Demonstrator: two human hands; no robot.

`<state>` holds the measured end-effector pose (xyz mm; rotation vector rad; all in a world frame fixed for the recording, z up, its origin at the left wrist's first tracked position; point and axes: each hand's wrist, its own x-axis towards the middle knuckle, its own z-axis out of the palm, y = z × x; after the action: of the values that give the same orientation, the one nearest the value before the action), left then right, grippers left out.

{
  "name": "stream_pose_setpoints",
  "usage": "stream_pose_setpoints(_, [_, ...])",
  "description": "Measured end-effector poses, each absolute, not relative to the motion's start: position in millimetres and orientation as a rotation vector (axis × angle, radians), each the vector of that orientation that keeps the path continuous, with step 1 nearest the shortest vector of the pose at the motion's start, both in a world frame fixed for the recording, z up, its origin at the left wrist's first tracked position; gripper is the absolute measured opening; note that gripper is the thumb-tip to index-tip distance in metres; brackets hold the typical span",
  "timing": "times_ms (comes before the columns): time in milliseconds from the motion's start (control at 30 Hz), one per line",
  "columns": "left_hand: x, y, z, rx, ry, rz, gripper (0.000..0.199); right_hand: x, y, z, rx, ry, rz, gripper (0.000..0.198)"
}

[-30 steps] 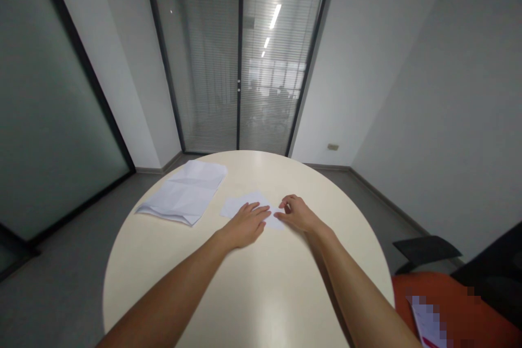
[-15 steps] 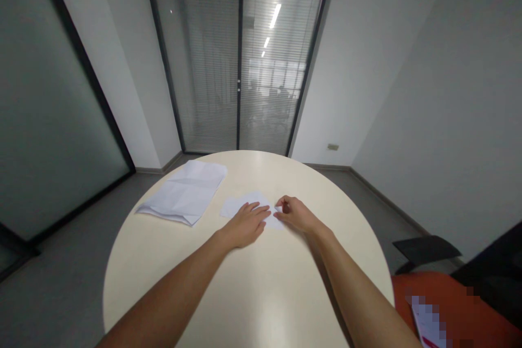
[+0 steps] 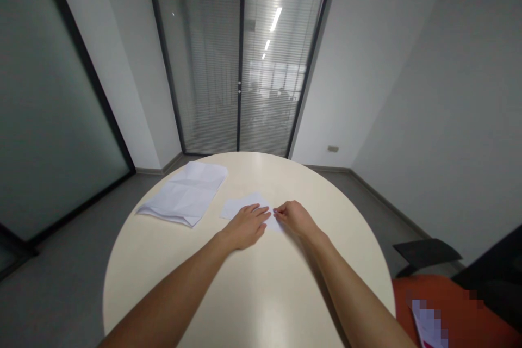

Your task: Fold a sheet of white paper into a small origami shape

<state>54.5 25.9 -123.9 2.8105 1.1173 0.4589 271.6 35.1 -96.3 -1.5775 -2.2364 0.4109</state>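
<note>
A small white sheet of paper (image 3: 236,206) lies on the round cream table (image 3: 261,283), partly covered by my hands. My left hand (image 3: 248,225) rests flat on it with the fingers spread toward the right. At the paper's right side, my right hand (image 3: 296,217) has thumb and fingers pinched together on its edge. How the edge sits between those fingertips is too small to make out. To the left lies a larger stack of folded white paper (image 3: 185,193), touched by neither hand.
Beyond the table stands a glass partition (image 3: 240,65) with blinds. An orange chair (image 3: 457,304) with a black armrest (image 3: 428,250) is close to the table's right edge, and a partly blurred item lies on its seat. Walls rise on both sides.
My right hand's fingers have closed in a pinch at the paper's right edge and moved slightly left. My left hand stays in place on the paper.
</note>
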Motion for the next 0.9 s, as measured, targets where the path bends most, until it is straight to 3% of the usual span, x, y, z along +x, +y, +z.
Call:
stream_pose_setpoints(333, [57.0,22.6,-119.9,2.828,1.172,0.475,0.046,250.8,14.8,-82.5,-1.781,-2.408,0.028,0.027])
stream_pose_setpoints(900, [66.5,14.8,-110.0,2.803,1.296,0.527,0.046,243.0,-2.0,-63.1,-1.953,-2.443,0.089,0.022])
